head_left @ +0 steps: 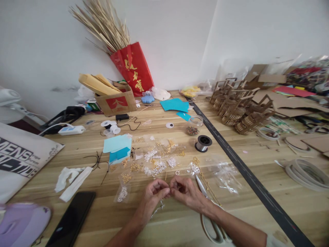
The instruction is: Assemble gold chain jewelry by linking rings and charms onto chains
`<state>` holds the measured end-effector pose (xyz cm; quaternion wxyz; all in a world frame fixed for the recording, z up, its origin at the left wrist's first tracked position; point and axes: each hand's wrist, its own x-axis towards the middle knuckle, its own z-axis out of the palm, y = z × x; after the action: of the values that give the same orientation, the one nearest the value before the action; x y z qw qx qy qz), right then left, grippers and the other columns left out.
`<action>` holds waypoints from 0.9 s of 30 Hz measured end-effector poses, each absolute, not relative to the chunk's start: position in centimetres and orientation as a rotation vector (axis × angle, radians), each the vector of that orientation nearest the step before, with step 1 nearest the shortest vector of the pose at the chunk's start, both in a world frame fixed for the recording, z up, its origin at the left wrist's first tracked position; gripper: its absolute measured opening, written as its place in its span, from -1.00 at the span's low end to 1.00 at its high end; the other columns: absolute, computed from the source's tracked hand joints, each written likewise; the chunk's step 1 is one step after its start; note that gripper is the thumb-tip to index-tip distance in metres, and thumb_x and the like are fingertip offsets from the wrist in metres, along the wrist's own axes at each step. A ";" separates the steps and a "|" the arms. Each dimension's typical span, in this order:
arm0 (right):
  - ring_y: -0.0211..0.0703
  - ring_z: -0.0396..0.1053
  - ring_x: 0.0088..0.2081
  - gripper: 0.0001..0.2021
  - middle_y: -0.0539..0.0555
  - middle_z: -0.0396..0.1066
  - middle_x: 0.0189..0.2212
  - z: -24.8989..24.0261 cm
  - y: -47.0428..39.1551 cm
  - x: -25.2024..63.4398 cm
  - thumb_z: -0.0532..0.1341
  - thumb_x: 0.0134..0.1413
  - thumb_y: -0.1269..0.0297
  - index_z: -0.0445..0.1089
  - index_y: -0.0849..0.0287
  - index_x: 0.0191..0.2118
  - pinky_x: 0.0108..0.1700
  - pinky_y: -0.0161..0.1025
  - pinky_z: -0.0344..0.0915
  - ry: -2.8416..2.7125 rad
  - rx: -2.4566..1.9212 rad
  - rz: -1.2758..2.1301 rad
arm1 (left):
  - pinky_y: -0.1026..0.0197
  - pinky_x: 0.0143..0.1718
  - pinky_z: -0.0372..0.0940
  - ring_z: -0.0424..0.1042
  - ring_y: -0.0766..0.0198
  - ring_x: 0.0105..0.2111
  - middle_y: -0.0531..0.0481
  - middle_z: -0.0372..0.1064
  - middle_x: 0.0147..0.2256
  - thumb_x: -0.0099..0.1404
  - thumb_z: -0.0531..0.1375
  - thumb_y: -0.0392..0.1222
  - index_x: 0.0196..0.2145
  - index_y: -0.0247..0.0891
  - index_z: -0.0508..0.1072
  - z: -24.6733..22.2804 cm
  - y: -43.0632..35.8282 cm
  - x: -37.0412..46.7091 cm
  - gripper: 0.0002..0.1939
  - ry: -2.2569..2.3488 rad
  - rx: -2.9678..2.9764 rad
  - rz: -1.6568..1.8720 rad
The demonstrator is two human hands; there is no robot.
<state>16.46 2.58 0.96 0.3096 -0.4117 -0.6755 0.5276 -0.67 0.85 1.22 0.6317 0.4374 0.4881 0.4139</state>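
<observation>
My left hand (pixel 153 197) and my right hand (pixel 183 192) meet at the fingertips above the wooden table, low in the middle of the view. Both are closed in a pinch. A thin gold pin stands up just above the fingertips; what else is between them is too small to tell. From my left hand hangs a silvery beaded chain (pixel 158 208). Beyond the hands lie small bags and piles of clear beads (pixel 158 167) and gold beads (pixel 135 167). White-handled scissors (pixel 202 187) lie partly under my right forearm, beside a gold chain (pixel 211 191).
A black phone (pixel 72 219) and white cloth strips (pixel 75 187) lie left. A wire spool (pixel 203 143) and a bead jar (pixel 192 130) stand beyond the hands. Small wooden baskets (pixel 236 106) are at the back right, a red bag (pixel 135 70) at the back.
</observation>
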 end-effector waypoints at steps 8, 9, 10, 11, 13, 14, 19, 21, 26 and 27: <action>-0.33 0.16 -0.53 -0.89 -0.08 0.24 -0.59 1.0 2.4 16.3 0.18 0.08 0.35 0.35 0.22 -0.44 -0.50 -0.38 0.03 -1.809 -1.086 1.366 | 0.28 -0.38 0.24 0.31 0.31 -0.51 0.05 0.34 -0.59 -0.02 0.36 0.04 -0.57 -0.29 0.46 1.3 0.9 -0.4 -0.68 1.163 0.985 0.966; -0.33 0.16 -0.52 -0.89 -0.07 0.24 -0.59 1.1 2.5 16.3 0.18 0.08 0.34 0.36 0.22 -0.43 -0.50 -0.38 0.03 -1.813 -1.084 1.370 | 0.28 -0.38 0.24 0.31 0.31 -0.51 0.05 0.34 -0.59 -0.01 0.36 0.03 -0.58 -0.29 0.45 1.3 0.9 -0.4 -0.68 1.162 0.986 0.970; -0.32 0.16 -0.52 -0.89 -0.07 0.24 -0.58 1.2 2.6 16.4 0.18 0.09 0.33 0.36 0.22 -0.42 -0.49 -0.39 0.04 -1.814 -1.079 1.378 | 0.28 -0.38 0.24 0.31 0.31 -0.51 0.05 0.34 -0.59 -0.01 0.36 0.03 -0.58 -0.29 0.45 1.3 0.8 -0.5 -0.68 1.160 0.986 0.975; -0.32 0.15 -0.51 -0.88 -0.07 0.24 -0.57 1.2 2.6 16.5 0.17 0.11 0.32 0.37 0.22 -0.39 -0.49 -0.39 0.04 -1.813 -1.071 1.395 | 0.28 -0.39 0.24 0.31 0.31 -0.51 0.05 0.34 -0.59 -0.01 0.36 0.02 -0.57 -0.29 0.45 1.3 0.9 -0.5 -0.69 1.161 0.986 0.979; -0.32 0.15 -0.51 -0.85 -0.06 0.25 -0.55 1.2 2.9 16.9 0.14 0.16 0.28 0.39 0.22 -0.33 -0.50 -0.39 0.04 -1.797 -1.053 1.443 | 0.28 -0.40 0.23 0.31 0.31 -0.51 0.05 0.36 -0.58 -0.01 0.36 -0.01 -0.57 -0.29 0.45 1.2 0.9 -0.7 -0.71 1.164 0.988 0.986; -0.32 0.15 -0.52 -0.83 -0.06 0.25 -0.54 1.2 3.0 17.0 0.12 0.18 0.25 0.40 0.21 -0.29 -0.50 -0.39 0.04 -1.784 -1.049 1.467 | 0.28 -0.40 0.23 0.31 0.31 -0.51 0.04 0.36 -0.58 0.00 0.36 -0.02 -0.56 -0.29 0.45 1.2 0.9 -0.7 -0.72 1.165 0.992 0.987; -0.32 0.16 -0.53 -0.81 -0.06 0.25 -0.53 1.0 3.3 17.6 0.12 0.18 0.22 0.39 0.22 -0.22 -0.50 -0.39 0.08 -1.720 -1.055 1.513 | 0.29 -0.40 0.22 0.31 0.32 -0.52 0.05 0.37 -0.58 0.02 0.33 -0.10 -0.57 -0.30 0.44 1.3 1.1 -0.9 -0.78 1.188 0.994 0.990; -0.33 0.16 -0.55 -0.80 -0.06 0.25 -0.54 1.1 3.4 17.7 0.12 0.17 0.21 0.38 0.22 -0.22 -0.51 -0.39 0.09 -1.700 -1.047 1.541 | 0.29 -0.40 0.22 0.31 0.32 -0.51 0.05 0.37 -0.58 0.02 0.33 -0.11 -0.57 -0.30 0.44 1.4 1.1 -0.9 -0.79 1.192 0.995 0.989; -0.30 0.21 -0.48 -0.87 -0.04 0.28 -0.50 1.4 3.4 17.6 0.17 0.10 0.32 0.40 0.22 -0.24 -0.47 -0.39 0.12 -1.768 -1.030 1.479 | 0.28 -0.39 0.23 0.33 0.31 -0.51 0.04 0.38 -0.57 0.02 0.31 -0.13 -0.56 -0.30 0.45 1.4 1.2 -0.9 -0.81 1.200 0.999 0.982; -0.29 0.22 -0.47 -0.89 -0.04 0.29 -0.50 1.5 3.4 17.6 0.18 0.09 0.36 0.41 0.21 -0.25 -0.46 -0.39 0.12 -1.809 -1.044 1.427 | 0.28 -0.39 0.23 0.32 0.31 -0.51 0.05 0.38 -0.57 0.02 0.31 -0.14 -0.56 -0.30 0.44 1.4 1.2 -0.9 -0.81 1.198 1.005 0.979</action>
<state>17.58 3.40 1.46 0.3011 -0.3936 -0.6819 0.5381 -0.92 1.17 1.37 0.6038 0.4340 0.5177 0.4232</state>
